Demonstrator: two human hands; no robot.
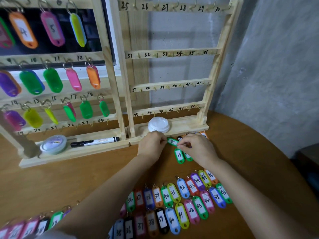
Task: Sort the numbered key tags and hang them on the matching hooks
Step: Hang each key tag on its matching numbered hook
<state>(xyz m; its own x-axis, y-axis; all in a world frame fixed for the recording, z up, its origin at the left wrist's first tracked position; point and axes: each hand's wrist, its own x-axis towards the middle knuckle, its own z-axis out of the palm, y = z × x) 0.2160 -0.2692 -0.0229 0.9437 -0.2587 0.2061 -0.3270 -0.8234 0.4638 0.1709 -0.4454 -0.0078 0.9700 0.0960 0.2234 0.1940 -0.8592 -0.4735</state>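
A green tag marked 19 (172, 141) is held just in front of the right rack's base. My left hand (151, 145) pinches its left end and my right hand (198, 149) pinches its right end. A second green tag marked 19 (179, 155) lies flat on the table right below, beside another green tag (188, 156) half hidden under my right hand. The left rack (110, 69) carries hung tags on hooks up to 18. Hooks 25 to 48 on the right rack (212, 69) are bare. Two rows of numbered tags (181, 202), 36 to 46, lie near me.
A white lid (158, 125) sits on the right rack's base. A black marker (95, 141) and a round lidded tub (53, 144) lie on the left rack's base. More tags (34, 225) lie at the bottom left, several others (203, 134) behind my right hand. Grey wall at right.
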